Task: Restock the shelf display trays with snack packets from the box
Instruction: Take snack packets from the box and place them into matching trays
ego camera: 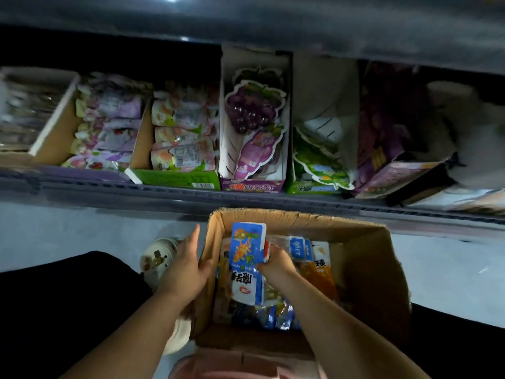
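The brown corrugated cardboard box (pixel 300 218) stands open on the pale floor (pixel 68 231), directly in front of the dark shelf edge (pixel 164 193). The right hand (pixel 276 262) is inside the box, fingers curled round a small stack of blue-and-white snack packets (pixel 247 250). The stack is held upright above the other contents, near the box's left wall. The left hand (pixel 188 265) is at that left wall: thumb hooked over the rim to the inside, fingers extended along the outside, so that the wall is pinched between them. Loose in the box lie orange packets (pixel 319 277) on the right and dark blue packets (pixel 276 317) towards the near side. On the shelf, display trays stand side by side: a green-fronted cardboard tray (pixel 177 182) holding peach-printed packets (pixel 183 157), a purple-fronted cardboard tray (pixel 251 187) holding grape-shaped purple packets (pixel 252 110), and a second green tray (pixel 308 189) holding green leaf-edged packets (pixel 319 165). The trays at far left and far right are too blurred to identify.
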The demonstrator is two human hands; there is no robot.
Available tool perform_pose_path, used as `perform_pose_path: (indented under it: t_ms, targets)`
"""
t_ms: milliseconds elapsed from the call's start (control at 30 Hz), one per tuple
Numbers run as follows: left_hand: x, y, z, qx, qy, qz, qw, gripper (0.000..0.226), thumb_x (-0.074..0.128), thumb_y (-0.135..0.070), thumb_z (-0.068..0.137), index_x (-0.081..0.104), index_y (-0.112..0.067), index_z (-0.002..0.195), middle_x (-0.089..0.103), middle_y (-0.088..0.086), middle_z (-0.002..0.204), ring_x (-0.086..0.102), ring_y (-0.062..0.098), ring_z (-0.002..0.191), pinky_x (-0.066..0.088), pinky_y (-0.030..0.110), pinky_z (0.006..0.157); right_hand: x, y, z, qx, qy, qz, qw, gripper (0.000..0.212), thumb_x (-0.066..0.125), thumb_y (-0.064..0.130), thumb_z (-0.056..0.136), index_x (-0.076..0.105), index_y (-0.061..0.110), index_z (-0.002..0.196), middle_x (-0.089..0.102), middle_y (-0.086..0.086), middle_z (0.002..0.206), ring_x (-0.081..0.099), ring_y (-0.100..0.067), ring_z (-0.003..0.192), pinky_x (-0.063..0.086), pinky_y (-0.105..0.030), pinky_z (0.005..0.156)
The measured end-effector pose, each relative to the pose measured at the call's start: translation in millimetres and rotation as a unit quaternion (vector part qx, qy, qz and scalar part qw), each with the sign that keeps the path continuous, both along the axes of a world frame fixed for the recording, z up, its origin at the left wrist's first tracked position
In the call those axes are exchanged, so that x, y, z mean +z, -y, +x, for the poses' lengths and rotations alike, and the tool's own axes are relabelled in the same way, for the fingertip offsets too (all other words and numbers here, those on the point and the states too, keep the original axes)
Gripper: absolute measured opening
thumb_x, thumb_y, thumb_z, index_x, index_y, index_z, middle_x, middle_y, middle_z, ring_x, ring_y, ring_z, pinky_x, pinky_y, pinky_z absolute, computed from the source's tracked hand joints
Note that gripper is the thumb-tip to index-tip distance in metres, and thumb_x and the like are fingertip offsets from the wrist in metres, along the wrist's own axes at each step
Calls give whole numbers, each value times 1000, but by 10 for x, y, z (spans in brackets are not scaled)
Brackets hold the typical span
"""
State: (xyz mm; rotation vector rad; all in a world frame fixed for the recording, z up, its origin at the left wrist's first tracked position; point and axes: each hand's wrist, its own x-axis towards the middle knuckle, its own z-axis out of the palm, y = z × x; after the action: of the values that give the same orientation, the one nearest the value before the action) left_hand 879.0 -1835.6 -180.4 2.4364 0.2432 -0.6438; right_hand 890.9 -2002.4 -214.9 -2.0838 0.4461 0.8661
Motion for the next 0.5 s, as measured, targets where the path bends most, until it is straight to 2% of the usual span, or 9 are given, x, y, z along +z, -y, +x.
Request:
perform_pose_path:
  t_ms: [67, 133, 200, 233, 300, 333, 400, 433, 500]
  targets:
    - [229, 55, 15, 4, 24, -13, 1000, 72, 51, -24, 92, 4, -21, 146, 16, 5, 153, 25, 22, 137, 30, 31, 104, 341, 82, -18, 1, 42, 16, 999, 28, 52, 6, 88, 54, 9, 116, 63, -5, 110, 61, -18, 95, 50, -27, 76]
    - [466, 137, 36, 22, 45, -67, 996, 68, 52, -23, 91, 13, -19, 146, 21, 6, 151, 28, 21, 136, 28, 31, 106, 704, 134, -57, -13, 96, 51, 994, 29, 54, 0, 84, 55, 4, 112, 64, -7, 107, 61, -22, 99, 50, -30, 81]
    - [718, 233, 75, 26, 58, -125, 990, 66, 55, -23, 89, 19, -17, 144, 27, 8, 148, 34, 19, 132, 31, 31, 107, 1065, 192, -101, -20, 146, 87, 985, 24, 55, -7, 80, 60, 2, 101, 66, -13, 106, 62, -25, 99, 52, -35, 85]
    - [854, 282, 95, 19, 59, -155, 986, 66, 56, -24, 88, 21, -16, 144, 29, 6, 147, 37, 17, 129, 33, 32, 106, 1225, 225, -123, -27, 173, 114, 978, 22, 55, -10, 79, 62, 7, 91, 66, -12, 102, 63, -22, 95, 52, -31, 82]
    - [1135, 364, 116, -7, 52, -209, 977, 63, 57, -24, 87, 26, -15, 141, 37, 1, 141, 49, 7, 109, 42, 22, 92, 1528, 313, -175, -64, 218, 182, 957, 33, 54, -14, 80, 57, 18, 81, 64, -7, 95, 62, -13, 83, 50, -19, 72]
    - [1270, 394, 118, -27, 46, -229, 972, 59, 58, -22, 87, 29, -17, 138, 43, -3, 135, 53, -1, 95, 44, 13, 79, 1654, 367, -206, -98, 226, 221, 944, 32, 54, -14, 81, 56, 18, 85, 65, -7, 96, 63, -12, 80, 52, -21, 74]
    - [1506, 434, 112, -59, 25, -271, 960, 43, 58, -19, 87, 38, -25, 125, 52, -14, 115, 53, -16, 72, 41, 0, 59, 1855, 472, -238, -166, 226, 286, 916, 28, 54, -11, 82, 56, 13, 97, 67, -12, 105, 66, -23, 90, 54, -38, 85]
    - [1604, 454, 110, -70, 10, -300, 951, 33, 59, -16, 86, 43, -26, 114, 56, -18, 104, 55, -18, 66, 41, 0, 57, 1942, 516, -248, -192, 231, 308, 902, 27, 54, -10, 83, 56, 11, 100, 67, -14, 106, 65, -28, 93, 52, -44, 87]
    - [1730, 530, 140, -89, -7, -342, 935, 21, 61, -11, 84, 55, -20, 102, 67, -18, 86, 61, -12, 67, 47, 6, 63, 2071, 581, -231, -207, 247, 343, 882, 26, 52, -10, 84, 57, 9, 101, 68, -13, 100, 66, -28, 87, 55, -43, 80]
